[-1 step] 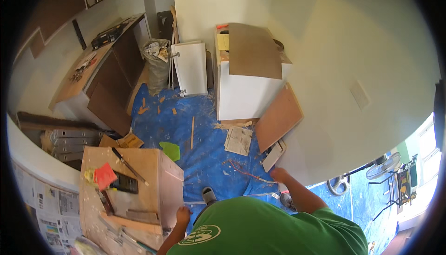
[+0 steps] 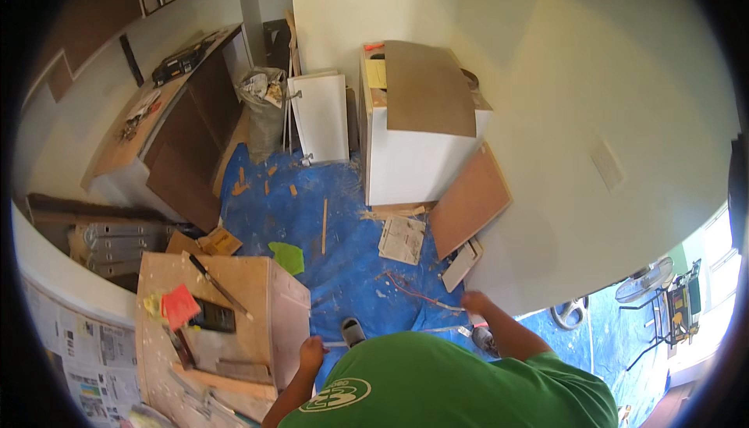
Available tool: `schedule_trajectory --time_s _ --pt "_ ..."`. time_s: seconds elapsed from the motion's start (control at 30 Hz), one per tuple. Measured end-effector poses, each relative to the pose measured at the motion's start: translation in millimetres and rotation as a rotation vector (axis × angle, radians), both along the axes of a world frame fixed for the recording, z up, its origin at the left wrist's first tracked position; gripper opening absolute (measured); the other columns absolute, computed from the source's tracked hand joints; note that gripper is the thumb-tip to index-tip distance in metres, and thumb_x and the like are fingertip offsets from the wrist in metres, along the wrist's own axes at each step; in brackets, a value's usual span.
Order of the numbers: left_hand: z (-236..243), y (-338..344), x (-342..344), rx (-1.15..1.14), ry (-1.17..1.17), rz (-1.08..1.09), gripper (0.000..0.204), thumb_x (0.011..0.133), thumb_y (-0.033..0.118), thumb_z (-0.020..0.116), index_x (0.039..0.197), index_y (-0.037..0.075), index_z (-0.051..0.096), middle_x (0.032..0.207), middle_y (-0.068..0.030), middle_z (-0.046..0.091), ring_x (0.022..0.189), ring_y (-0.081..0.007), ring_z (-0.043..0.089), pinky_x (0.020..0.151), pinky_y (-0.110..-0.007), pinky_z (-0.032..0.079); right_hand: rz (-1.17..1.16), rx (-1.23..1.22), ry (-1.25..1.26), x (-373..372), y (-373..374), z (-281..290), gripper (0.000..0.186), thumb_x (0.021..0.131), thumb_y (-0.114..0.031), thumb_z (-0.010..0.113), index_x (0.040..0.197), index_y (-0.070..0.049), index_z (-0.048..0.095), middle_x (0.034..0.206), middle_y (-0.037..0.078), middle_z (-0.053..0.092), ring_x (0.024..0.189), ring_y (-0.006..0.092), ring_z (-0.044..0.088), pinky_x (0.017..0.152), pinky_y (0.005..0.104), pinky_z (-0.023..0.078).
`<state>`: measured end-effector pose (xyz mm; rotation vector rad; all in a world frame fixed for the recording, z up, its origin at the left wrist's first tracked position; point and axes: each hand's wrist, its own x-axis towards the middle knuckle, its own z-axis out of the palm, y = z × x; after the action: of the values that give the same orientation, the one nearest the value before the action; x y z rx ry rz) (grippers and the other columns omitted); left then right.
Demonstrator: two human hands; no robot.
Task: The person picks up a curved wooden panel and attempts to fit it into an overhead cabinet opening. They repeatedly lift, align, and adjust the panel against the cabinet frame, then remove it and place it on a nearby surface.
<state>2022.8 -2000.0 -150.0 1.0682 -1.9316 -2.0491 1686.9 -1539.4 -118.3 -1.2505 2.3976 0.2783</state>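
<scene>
Left grip (image 2: 312,352) touches wooden cabinet (image 2: 234,311); right grip (image 2: 473,301) apart.

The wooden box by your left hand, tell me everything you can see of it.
The wooden box is a pale plywood cabinet carcass standing on the blue tarp, its flat top dusty and scuffed. On it lie a red paper, a dark flat device and a long dark tool. The left hand sits at its near right edge; whether it touches is unclear.

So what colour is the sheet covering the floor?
Blue: the floor sheet shows plainly in the head view.
</scene>
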Motion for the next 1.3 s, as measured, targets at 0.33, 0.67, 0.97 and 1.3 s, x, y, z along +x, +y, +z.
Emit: schedule_trajectory --time_s 0.33,0.67,0.97,1.3 --pt "167.6 -63.4 -324.8 -0.022 0.054 -0.547 0.037 0.095 0.029 0.055 0.07 0.003 0.056 0.066 -0.0063 0.057 0.063 -0.0151 0.061 0.06 -0.032 0.052 -1.491 0.146 -0.862 30.7 16.3 -50.7 0.027 0.089 -0.027 0.058 0.081 -0.002 0.064 0.072 0.012 0.067 0.06 0.0232 0.067 0.053 0.038 0.055" --pt "218.4 -158.0 -469.5 0.032 -0.157 -0.997 0.035 0.096 0.029 0.056 0.112 0.0 0.065 0.106 -0.0105 0.067 0.102 -0.0163 0.059 0.089 -0.03 0.046 -0.054 0.093 -0.275 -248.1 -134.9 -115.8 0.02 0.086 -0.025 0.06 0.085 -0.005 0.066 0.064 0.009 0.063 0.052 0.0204 0.062 0.046 0.035 0.05" --pt "365.1 -247.6 -624.8 0.008 0.293 -1.324 0.032 0.095 0.022 0.058 0.113 -0.004 0.066 0.108 -0.0171 0.068 0.101 -0.0249 0.063 0.091 -0.034 0.047 -1.504 -0.855 -0.762 -379.4 -241.5 2.0 0.016 0.083 -0.02 0.062 0.084 -0.004 0.064 0.067 0.006 0.06 0.052 0.0185 0.057 0.045 0.0322 0.047" --pt "511.3 -319.8 -859.2 0.442 1.079 -1.493 0.026 0.093 0.02 0.059 0.081 -0.002 0.067 0.084 -0.0159 0.063 0.079 -0.03 0.06 0.072 -0.042 0.051 -1.913 -0.278 -0.792 -302.6 -315.8 -29.2 0.027 0.09 -0.029 0.061 0.084 -0.003 0.065 0.073 0.011 0.065 0.062 0.0229 0.067 0.05 0.041 0.055"
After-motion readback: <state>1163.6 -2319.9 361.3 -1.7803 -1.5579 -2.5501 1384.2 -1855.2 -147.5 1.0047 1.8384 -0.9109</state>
